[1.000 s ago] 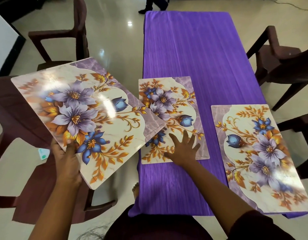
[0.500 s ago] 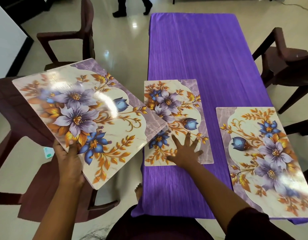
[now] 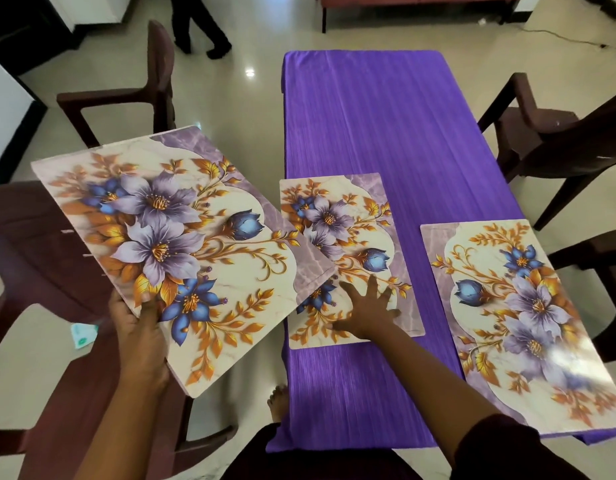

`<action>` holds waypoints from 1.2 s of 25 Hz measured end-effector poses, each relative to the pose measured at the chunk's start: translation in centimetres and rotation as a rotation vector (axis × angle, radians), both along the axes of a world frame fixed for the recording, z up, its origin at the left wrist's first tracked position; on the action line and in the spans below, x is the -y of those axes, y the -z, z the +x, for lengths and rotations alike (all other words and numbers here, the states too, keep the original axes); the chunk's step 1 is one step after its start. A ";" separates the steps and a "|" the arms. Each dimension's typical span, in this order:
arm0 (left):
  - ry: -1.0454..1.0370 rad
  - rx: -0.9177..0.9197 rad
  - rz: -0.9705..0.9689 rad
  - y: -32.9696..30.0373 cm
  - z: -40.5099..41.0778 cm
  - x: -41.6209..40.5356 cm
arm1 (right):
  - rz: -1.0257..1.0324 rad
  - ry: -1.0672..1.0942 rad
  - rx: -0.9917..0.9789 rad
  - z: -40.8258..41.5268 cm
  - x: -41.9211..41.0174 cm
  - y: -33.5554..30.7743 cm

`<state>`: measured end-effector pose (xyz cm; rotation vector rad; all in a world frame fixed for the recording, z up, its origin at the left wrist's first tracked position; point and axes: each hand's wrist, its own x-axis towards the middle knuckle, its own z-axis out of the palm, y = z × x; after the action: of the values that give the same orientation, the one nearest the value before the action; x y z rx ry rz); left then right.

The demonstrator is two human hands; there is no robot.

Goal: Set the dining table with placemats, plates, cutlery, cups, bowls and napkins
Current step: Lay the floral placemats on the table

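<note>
Placemat stage. We note right hand (image 3: 365,315) flat, fingers spread, pressing left-side placemat (image 3: 348,233) on table (image 3: 386,133). Left hand (image 3: 140,327) pinches held placemat (image 3: 181,251), off-table. We judge next: lay it further up.

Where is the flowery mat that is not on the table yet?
The held placemat is in the left hand, left of the purple table, its corner overlapping the middle placemat.
</note>
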<state>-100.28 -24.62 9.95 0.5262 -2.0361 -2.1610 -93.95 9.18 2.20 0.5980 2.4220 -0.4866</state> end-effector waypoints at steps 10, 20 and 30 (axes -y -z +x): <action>0.018 0.019 0.031 -0.1 -2.1 1.9 | 0.058 0.033 -0.030 0.6 0.7 0.7; 0.048 0.032 0.058 -0.3 -3.2 1.3 | 0.080 0.038 -0.002 0.7 0.9 0.5; 0.079 0.032 0.067 -0.2 -3.5 0.6 | 0.074 0.067 -0.026 1.1 1.1 0.6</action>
<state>-103.77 -25.19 10.12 0.4987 -2.0404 -2.2869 -92.81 8.09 1.61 0.7104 2.4599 -0.4367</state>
